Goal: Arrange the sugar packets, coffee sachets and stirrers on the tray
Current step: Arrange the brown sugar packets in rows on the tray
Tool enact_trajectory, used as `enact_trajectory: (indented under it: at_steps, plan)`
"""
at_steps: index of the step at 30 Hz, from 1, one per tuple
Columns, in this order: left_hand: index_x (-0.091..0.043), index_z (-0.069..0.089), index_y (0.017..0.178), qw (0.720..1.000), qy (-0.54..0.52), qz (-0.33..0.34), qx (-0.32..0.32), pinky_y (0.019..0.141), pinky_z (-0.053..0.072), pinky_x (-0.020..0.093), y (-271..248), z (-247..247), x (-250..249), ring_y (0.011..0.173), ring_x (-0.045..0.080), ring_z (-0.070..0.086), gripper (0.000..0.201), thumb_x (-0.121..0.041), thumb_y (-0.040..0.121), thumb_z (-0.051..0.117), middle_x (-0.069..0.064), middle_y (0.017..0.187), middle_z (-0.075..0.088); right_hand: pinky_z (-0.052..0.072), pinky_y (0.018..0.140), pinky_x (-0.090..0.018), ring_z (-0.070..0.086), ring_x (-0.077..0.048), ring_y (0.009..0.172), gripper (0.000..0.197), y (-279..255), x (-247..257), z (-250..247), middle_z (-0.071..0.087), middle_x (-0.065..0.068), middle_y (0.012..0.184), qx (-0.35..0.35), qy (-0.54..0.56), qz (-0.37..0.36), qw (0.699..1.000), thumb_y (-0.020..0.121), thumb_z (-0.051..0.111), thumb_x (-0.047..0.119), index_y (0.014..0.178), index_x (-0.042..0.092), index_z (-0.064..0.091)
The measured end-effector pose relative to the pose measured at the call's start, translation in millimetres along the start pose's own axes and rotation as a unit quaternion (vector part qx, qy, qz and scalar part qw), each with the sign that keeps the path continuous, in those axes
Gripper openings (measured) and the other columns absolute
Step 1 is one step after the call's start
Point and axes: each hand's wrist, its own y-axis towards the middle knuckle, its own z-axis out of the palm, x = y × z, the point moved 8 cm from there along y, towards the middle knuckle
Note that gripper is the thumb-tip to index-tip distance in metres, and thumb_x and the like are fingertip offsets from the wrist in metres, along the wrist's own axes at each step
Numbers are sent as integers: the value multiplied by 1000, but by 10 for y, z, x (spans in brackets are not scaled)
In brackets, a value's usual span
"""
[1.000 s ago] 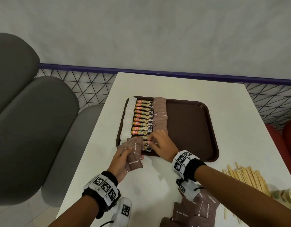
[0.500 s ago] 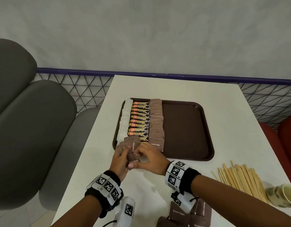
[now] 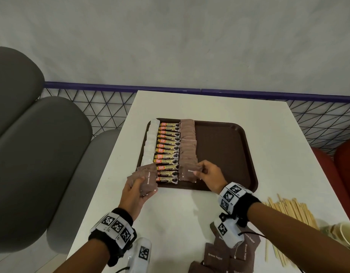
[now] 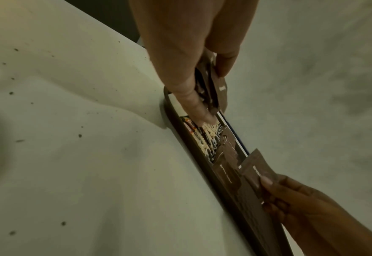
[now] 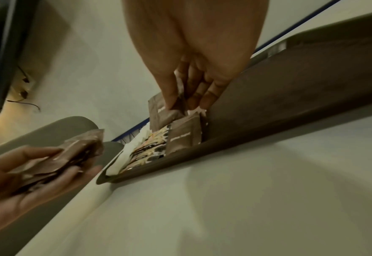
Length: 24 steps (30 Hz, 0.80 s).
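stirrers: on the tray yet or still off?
Off. The stirrers lie in a loose pile on the table, right of the tray; none show on it.

Tray's [image 3: 225, 146] right half bare; packets [image 3: 187, 146] crowd left.

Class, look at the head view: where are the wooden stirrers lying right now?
The stirrers lie in a loose pile on the white table, off the tray to its near right, beside a paper cup.

Right hand [image 3: 208, 175] pinches sugar packet [image 3: 188, 174] over tray [image 3: 229, 154]; left hand [image 3: 134, 192] grips packet stack [image 3: 145, 179].
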Motion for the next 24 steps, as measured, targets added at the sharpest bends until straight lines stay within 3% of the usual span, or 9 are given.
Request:
enact_trajectory:
  at_steps: [3, 6, 10, 13, 17, 24]
  plan:
    - [-8, 52, 126, 999, -29, 11, 15, 77, 58, 34, -31, -5, -37, 109, 39, 60, 32, -7, 95, 44, 17, 123, 61, 41, 67, -19, 50, -8, 68, 21, 62, -116, 43, 55, 7, 71, 30, -18, 25, 999, 80, 69, 11, 73, 23, 54]
    - [-7, 54, 126, 999, -36, 10, 40, 77, 57, 33, -73, 44, -60, 104, 36, 63, 33, -6, 95, 43, 14, 122, 64, 42, 74, -23, 53, -14, 78, 25, 86, -169, 139, 59, -1, 83, 48, -43, 39, 997, 78, 71, 13, 71, 28, 52]
    - [-9, 55, 124, 998, -38, -15, 46, 70, 59, 31, -99, 78, -14, 99, 35, 65, 32, -8, 93, 48, 17, 119, 65, 39, 72, -22, 52, -16, 79, 19, 101, -142, 252, 56, 0, 82, 55, -129, 24, 990, 80, 69, 15, 82, 19, 51]
    - [-10, 52, 126, 998, -38, -32, 23, 64, 59, 32, -90, 55, 36, 105, 36, 63, 37, -9, 89, 56, 18, 121, 63, 43, 87, -29, 45, -16, 93, 15, 103, -98, 287, 49, 1, 88, 50, -201, -1, 978, 81, 66, 19, 91, 19, 54]
    - [-11, 50, 124, 997, -51, -50, 18, 63, 59, 35, -78, 84, 73, 99, 31, 65, 38, -7, 87, 59, 17, 120, 62, 40, 93, -31, 41, -20, 110, 27, 136, -39, 302, 53, -3, 109, 29, -300, -44, 952, 84, 62, 25, 109, 14, 56]
    - [-15, 50, 122, 997, -41, -59, 33, 67, 60, 43, -59, 140, 84, 95, 32, 66, 40, -4, 85, 60, 15, 118, 63, 38, 95, -28, 39, -20, 112, 38, 82, 82, 290, 46, -3, 120, -7, -362, -84, 928, 84, 62, 29, 116, 16, 46]
